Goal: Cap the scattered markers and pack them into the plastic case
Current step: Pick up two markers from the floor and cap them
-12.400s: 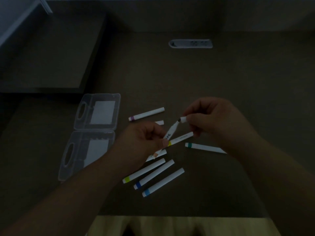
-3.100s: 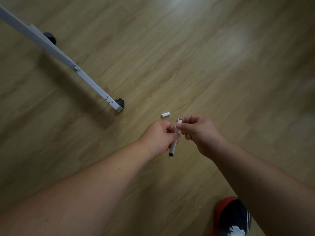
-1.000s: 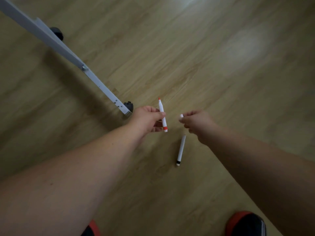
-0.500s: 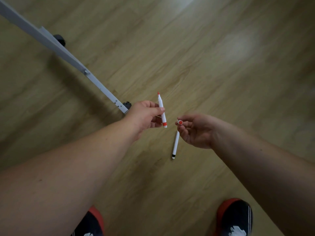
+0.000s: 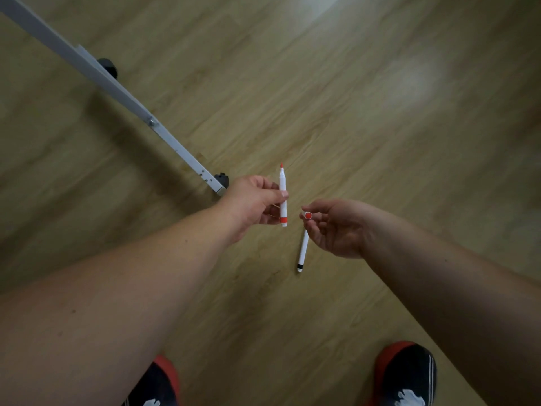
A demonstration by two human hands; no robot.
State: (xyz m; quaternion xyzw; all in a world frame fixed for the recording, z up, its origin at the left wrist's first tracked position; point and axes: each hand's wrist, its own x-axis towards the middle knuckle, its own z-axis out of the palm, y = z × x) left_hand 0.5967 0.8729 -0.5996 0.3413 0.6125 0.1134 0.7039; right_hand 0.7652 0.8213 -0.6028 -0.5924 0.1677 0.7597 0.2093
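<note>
Head view: left hand (image 5: 254,202) pinches red marker (image 5: 282,197) (uncapped); right hand (image 5: 336,227) pinches its cap (image 5: 307,215).

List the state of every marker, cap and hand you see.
Red marker: uncapped, tip up, held.
Cap: off, pinched in fingers.
Black marker: capped, lying on floor.
Left hand: grips red marker.
Right hand: holds cap.

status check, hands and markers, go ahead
Left hand holds uncapped red marker. Right hand pinches its cap. Black marker on floor. Nothing in the way.
</note>
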